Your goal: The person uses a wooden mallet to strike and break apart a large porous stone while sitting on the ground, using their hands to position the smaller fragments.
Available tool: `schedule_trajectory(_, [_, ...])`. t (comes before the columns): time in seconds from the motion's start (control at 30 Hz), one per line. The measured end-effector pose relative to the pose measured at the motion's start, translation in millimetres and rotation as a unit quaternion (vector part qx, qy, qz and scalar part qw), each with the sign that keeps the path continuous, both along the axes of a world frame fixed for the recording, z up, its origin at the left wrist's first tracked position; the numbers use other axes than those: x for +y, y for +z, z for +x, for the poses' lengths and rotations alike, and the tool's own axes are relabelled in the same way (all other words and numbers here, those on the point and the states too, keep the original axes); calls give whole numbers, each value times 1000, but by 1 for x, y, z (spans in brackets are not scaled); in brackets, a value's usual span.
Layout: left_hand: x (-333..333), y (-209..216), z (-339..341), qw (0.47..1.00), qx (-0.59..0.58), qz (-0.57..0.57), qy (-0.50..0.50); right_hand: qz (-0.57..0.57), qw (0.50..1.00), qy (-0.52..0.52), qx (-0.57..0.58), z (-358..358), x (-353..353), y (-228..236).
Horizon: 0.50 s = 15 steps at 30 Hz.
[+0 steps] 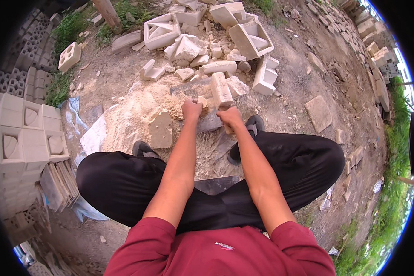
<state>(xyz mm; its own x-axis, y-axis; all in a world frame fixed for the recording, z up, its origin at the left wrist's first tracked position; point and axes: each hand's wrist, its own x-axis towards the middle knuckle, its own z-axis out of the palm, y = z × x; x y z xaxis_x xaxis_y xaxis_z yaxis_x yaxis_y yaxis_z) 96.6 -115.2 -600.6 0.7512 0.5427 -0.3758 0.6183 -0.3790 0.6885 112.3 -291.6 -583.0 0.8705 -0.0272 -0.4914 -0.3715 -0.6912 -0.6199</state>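
Observation:
My left hand [192, 109] is closed in a fist above a heap of pale crumbs and powder [132, 110]. A small tan chunk [202, 101] shows at its fingers, partly hidden by them. To its right, my right hand [230, 117] is closed at the near end of a pale oblong block [221, 89]. A short tan end [228, 129] sticks out below that fist; whether it belongs to the block is hidden. Under and between the hands lies a dark flat slab [209, 122], dusted with crumbs. A square tan slab [161, 130] rests by my left foot.
Broken pale blocks [186, 48] and hollow box-shaped pieces [162, 31] pile up beyond my hands. Stacked pale blocks [18, 133] stand at left beside leaning thin boards [60, 186]. A flat stone [318, 114] lies at right. A wooden post [106, 14] rises at the far left.

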Motion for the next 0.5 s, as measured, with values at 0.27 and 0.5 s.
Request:
schedule_trajectory(0.27, [6, -6, -4, 994, 60, -41, 78, 163, 981, -56, -85, -7, 45, 35])
schedule_trajectory(0.5, [6, -7, -2, 994, 71, -56, 63, 55, 998, -7, 22, -25, 33, 4])
